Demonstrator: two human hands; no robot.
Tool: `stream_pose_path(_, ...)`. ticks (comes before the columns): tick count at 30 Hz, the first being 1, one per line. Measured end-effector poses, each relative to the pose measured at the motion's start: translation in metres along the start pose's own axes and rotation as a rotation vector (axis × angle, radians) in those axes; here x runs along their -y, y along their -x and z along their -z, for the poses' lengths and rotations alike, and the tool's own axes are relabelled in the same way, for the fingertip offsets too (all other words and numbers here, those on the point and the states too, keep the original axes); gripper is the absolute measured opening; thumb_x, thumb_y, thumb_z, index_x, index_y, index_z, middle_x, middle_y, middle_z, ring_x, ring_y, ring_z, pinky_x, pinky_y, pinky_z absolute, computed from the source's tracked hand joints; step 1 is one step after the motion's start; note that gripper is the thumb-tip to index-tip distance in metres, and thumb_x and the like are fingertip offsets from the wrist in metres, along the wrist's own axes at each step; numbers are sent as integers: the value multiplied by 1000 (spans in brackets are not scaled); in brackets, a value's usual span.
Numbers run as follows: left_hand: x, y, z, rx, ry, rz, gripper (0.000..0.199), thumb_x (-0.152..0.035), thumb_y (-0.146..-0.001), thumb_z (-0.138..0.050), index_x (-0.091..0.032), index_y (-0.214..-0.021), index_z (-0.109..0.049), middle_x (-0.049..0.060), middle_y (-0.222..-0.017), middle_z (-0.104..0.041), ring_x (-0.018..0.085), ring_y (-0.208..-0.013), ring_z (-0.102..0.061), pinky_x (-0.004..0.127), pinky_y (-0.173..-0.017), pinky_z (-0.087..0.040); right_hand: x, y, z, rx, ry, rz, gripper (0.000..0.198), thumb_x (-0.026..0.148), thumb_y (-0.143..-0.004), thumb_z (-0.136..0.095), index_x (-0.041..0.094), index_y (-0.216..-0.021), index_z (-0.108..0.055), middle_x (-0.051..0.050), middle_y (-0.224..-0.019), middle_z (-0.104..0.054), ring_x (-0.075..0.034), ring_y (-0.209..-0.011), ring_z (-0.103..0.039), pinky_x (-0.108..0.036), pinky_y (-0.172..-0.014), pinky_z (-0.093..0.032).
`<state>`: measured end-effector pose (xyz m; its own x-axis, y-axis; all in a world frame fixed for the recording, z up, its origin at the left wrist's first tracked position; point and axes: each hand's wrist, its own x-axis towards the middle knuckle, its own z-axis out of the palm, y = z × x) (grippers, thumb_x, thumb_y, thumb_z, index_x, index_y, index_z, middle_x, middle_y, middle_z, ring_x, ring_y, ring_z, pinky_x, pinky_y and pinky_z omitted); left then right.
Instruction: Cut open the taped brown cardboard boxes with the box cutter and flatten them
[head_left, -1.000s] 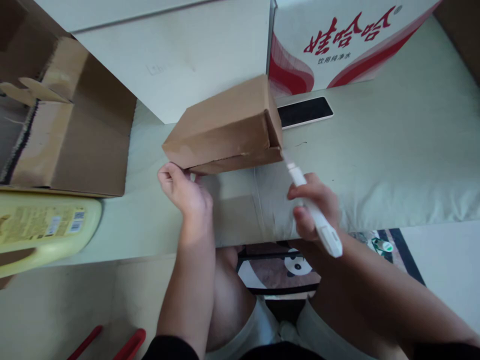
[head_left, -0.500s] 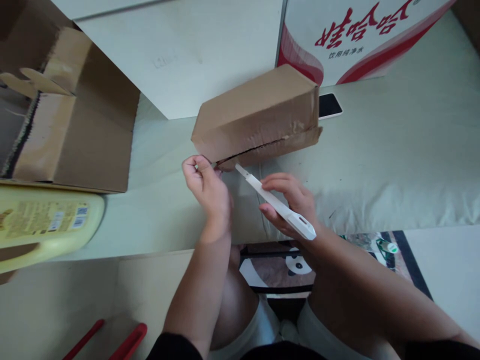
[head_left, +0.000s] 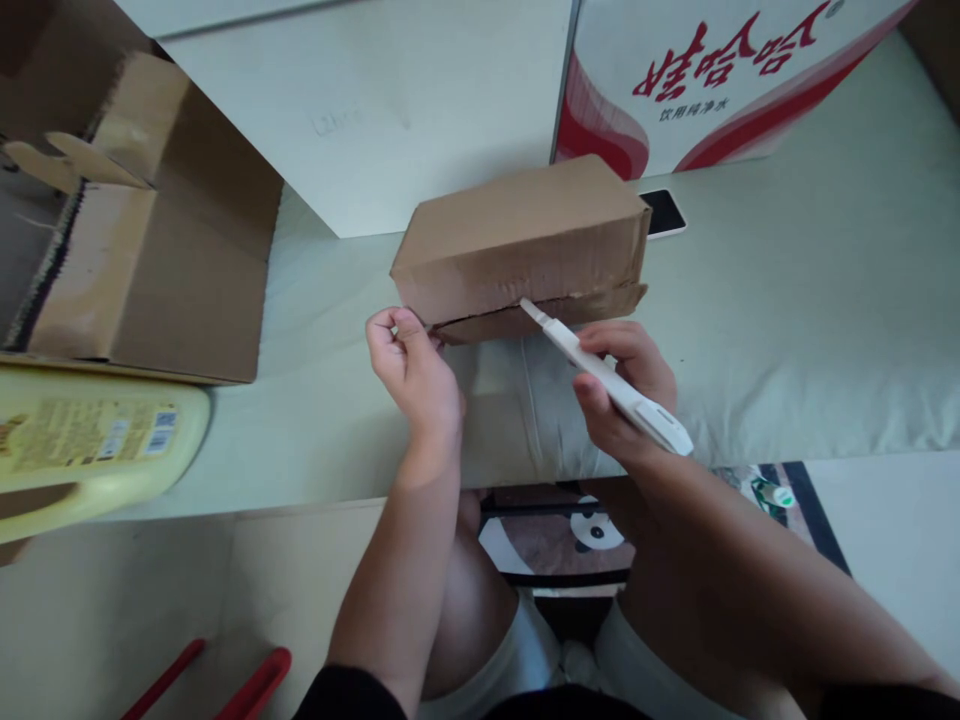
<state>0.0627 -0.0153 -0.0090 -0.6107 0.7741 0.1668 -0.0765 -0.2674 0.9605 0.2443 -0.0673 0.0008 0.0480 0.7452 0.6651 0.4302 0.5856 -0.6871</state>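
A closed brown cardboard box [head_left: 517, 240] rests on the pale green cloth, with a dark slit running along its near side. My left hand [head_left: 416, 365] pinches the box's near left corner between thumb and fingers. In my right hand [head_left: 626, 380] is a white utility knife [head_left: 611, 380], thumb on one side and fingers on the other. The knife's blade points up and left, its tip at the slit near the middle of the box; how deep it sits I cannot tell.
Behind the box stand a white carton [head_left: 360, 120] and a red-and-white printed carton [head_left: 697, 90]. A phone [head_left: 664, 212] lies by the box's right end. To the left are an open cardboard box [head_left: 195, 240] and a yellow jug [head_left: 97, 430]. Red bars [head_left: 255, 685] show below.
My right hand has moved the knife right and slightly up, from near the left corner to the slit's middle. The box has tilted and shifted slightly; my left hand keeps its hold.
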Motion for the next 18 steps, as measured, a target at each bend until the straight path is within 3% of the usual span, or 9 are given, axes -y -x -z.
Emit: stream_pose_path(18,1,-7,-1,-31,32,0,58,-72,-82,-73,-22,-90,-42,-4,-80,-44,8,-65,-43,21,-56,-33,-8,3,13,-22,-51,-67,20,46,-99,-62,26,-102,-64,-6,-96,-70,-20,-80,-67,-36,-68,-54)
